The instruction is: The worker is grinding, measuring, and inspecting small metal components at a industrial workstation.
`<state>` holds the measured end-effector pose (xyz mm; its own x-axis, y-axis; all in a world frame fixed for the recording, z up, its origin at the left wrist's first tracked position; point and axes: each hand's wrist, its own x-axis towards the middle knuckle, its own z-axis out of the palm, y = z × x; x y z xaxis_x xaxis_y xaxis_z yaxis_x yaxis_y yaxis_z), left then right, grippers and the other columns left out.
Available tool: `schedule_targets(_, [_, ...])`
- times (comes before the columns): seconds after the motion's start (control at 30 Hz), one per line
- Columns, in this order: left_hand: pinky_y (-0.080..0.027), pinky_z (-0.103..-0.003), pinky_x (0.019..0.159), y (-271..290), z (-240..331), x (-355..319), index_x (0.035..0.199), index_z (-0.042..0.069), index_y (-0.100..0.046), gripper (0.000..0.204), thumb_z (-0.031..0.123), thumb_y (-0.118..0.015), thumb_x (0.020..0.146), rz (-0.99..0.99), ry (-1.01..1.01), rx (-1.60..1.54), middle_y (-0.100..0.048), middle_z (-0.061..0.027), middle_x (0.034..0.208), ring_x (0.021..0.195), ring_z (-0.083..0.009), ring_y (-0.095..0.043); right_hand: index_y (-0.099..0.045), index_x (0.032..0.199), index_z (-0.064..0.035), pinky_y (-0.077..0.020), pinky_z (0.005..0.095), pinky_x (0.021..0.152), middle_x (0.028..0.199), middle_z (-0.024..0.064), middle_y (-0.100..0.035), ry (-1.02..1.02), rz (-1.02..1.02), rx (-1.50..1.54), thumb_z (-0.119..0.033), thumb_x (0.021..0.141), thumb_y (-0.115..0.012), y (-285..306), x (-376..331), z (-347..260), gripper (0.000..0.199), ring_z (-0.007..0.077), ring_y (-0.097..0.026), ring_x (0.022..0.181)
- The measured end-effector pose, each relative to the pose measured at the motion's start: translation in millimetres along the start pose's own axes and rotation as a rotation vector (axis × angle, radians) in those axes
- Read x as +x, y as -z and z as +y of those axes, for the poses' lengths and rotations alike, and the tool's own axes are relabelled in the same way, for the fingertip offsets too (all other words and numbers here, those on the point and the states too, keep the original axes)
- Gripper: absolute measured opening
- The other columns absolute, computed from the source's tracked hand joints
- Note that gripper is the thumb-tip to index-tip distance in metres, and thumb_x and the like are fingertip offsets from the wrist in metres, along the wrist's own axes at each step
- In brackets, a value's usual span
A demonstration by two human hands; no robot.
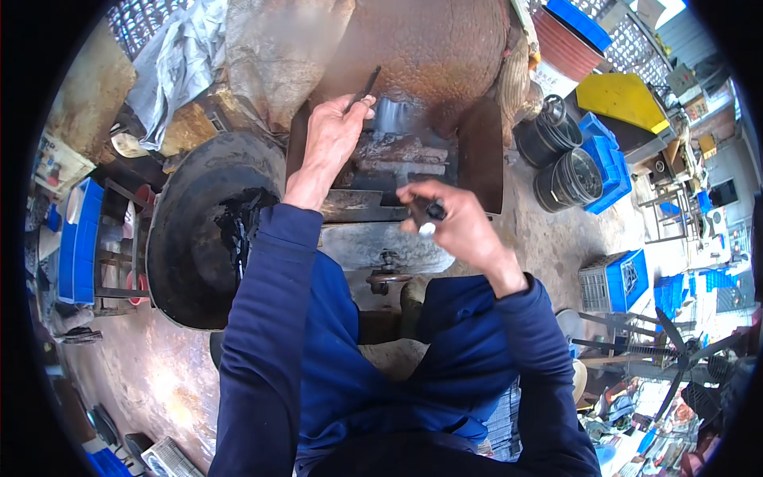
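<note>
My left hand is closed on a thin dark strip, which sticks up past the thumb. It is above the left side of an open rusty metal housing. My right hand is curled round a small dark piece with a bright spot beside it; blur hides its kind. That hand is over the housing's near right edge. To the left of my left forearm stands a large round black basin, with a heap of dark flat strips inside.
Behind the housing rises a big brown rough-surfaced hood. A small handwheel sits between my knees. Black buckets and a blue crate stand to the right, a grey-and-blue crate nearer. A fan is at the lower right.
</note>
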<state>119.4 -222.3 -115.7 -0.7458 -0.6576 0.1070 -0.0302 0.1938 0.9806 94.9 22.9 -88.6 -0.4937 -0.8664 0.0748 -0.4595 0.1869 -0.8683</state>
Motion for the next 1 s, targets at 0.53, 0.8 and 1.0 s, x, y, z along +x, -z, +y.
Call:
schedule_targets(0.53, [-0.049,-0.033,0.077,32.1,-30.2,12.8,0.113,0.0,-0.068,0.028,0.018,-0.06,0.093,-0.481,-0.013,0.463,-0.07,-0.0156,0.084,0.078,-0.0185,-0.062,-0.067,0.096,-0.0027,-0.0393,0.0184,0.044,0.082,0.0016,-0.068,-0.325,0.068,0.319,-0.005,0.086,-0.074,29.5,1.9,-39.1,0.013,0.0024,-0.049,0.049])
schedule_targets(0.8, [-0.049,-0.029,0.078,15.4,-2.9,1.7,0.106,0.001,-0.07,0.023,0.019,-0.06,0.096,-0.222,-0.229,0.537,-0.072,-0.0056,0.084,0.079,-0.0151,-0.063,-0.06,0.104,-0.0022,-0.0457,0.0287,0.047,0.096,0.0146,-0.069,-0.253,0.416,0.782,-0.012,0.093,-0.069,30.6,25.0,-24.1,0.017,0.0103,-0.05,0.048])
schedule_targets(1.0, [-0.041,-0.024,0.059,3.8,31.9,-24.6,0.1,0.003,-0.072,0.024,0.024,-0.06,0.099,-0.371,-0.062,-0.051,-0.068,0.0004,0.074,0.062,-0.0072,-0.051,-0.061,0.106,-0.0022,-0.0455,0.0309,0.048,0.101,0.015,-0.069,-0.223,0.516,0.881,-0.017,0.091,-0.072,16.0,50.4,-19.3,0.024,0.0122,-0.05,0.05])
